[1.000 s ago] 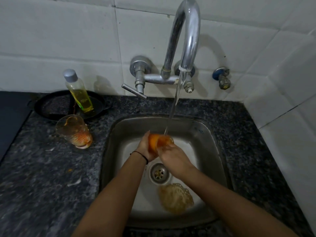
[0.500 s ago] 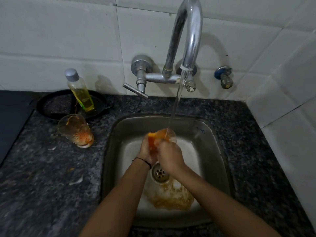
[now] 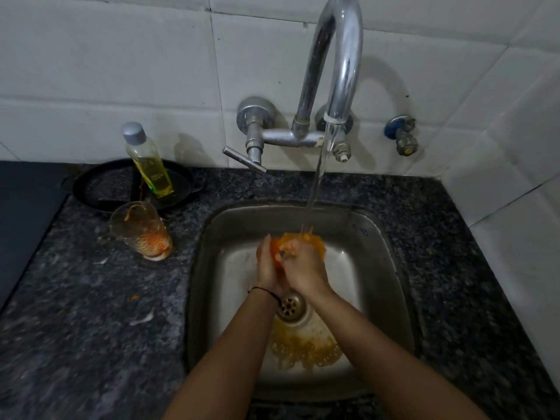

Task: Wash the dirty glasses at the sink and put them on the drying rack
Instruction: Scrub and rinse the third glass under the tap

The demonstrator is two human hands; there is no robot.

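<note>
A chrome gooseneck tap [image 3: 335,71] runs a thin stream into the steel sink [image 3: 209,237], where orange-brown residue [image 3: 306,350] pools below the drain [image 3: 289,304]. On the dark granite worktop [image 3: 91,298], left of the sink, stands a second dirty glass [image 3: 141,230]. It is just in front of a black pan [image 3: 100,186] that holds a bottle of yellow liquid [image 3: 150,168].

The glass being washed [image 3: 315,245] sits under the stream above the basin, smeared orange and largely hidden by the hands. The left hand [image 3: 266,265] curls round its side and the right hand [image 3: 306,274] grips it from the other side.

The bottle's label is too small to read.
</note>
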